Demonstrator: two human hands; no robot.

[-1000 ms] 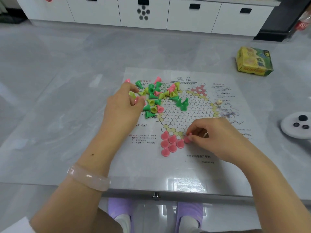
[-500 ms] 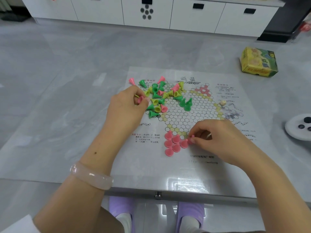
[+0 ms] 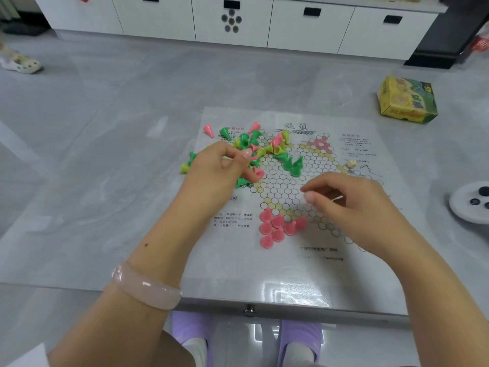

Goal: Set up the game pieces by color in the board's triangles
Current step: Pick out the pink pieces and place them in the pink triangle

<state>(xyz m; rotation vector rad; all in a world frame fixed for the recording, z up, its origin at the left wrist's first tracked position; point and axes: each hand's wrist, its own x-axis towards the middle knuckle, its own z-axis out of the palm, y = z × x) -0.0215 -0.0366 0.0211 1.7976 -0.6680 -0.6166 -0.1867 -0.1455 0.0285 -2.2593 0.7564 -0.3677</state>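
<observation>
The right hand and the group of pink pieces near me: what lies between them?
Only bare printed board lies between the right hand and the pink pieces, seen in the head view.

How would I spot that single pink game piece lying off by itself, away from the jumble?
Start at the printed game sheet on the grey table and go to its far left corner. Just beyond the jumble of green, yellow and pink pieces lies one pink cone. It alone lies apart, tipped on its side, farthest left.

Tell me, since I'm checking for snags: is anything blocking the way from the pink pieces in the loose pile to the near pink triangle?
Nothing fixed. Between the loose pile and the standing pink pieces lies bare board. Only the right hand hovers beside that stretch, over the board's right part.
</observation>
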